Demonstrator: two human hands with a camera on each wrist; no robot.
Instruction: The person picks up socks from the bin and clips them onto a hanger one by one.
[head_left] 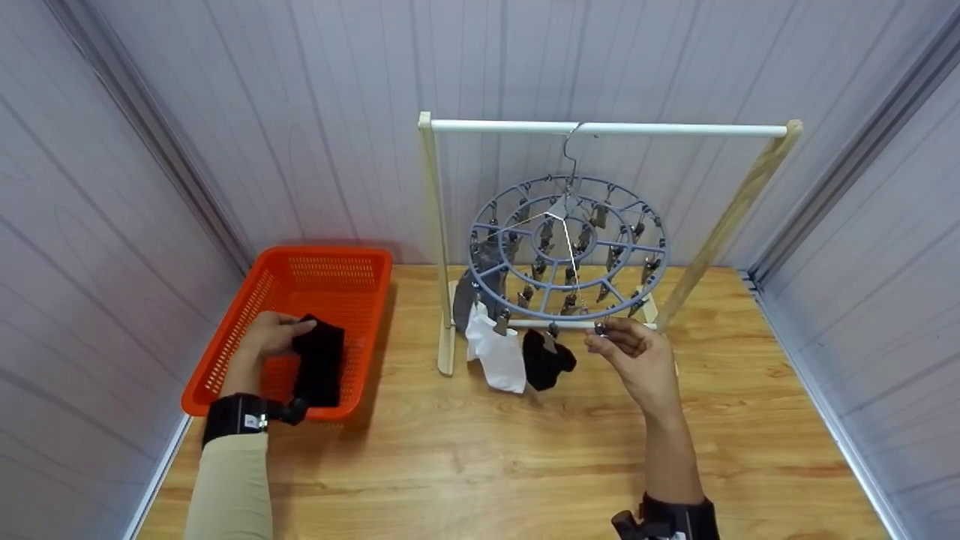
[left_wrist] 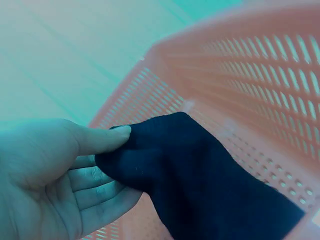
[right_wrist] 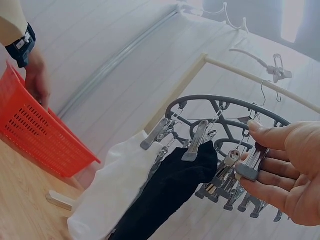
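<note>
My left hand [head_left: 271, 334] pinches a black sock [head_left: 321, 367] between thumb and fingers, over the orange basket [head_left: 379, 322]. In the left wrist view the sock [left_wrist: 195, 175] droops from the thumb and fingers. At the front rim of the round grey clip hanger [head_left: 551, 309], my right hand [head_left: 637, 356] holds a metal clip [right_wrist: 254, 162] between thumb and fingers. To its left, a white sock [head_left: 501, 360] and another black sock [head_left: 545, 364] hang from clips. A grey cloth item [head_left: 466, 300] hangs behind them, partly hidden.
The hanger hooks over the white bar [head_left: 675, 129] of a wooden-sided rack [head_left: 739, 206] standing on the wood-grain table [head_left: 480, 465]. Several other clips dangle from the hanger's rings. Pale panelled walls [head_left: 360, 112] enclose the back and both sides.
</note>
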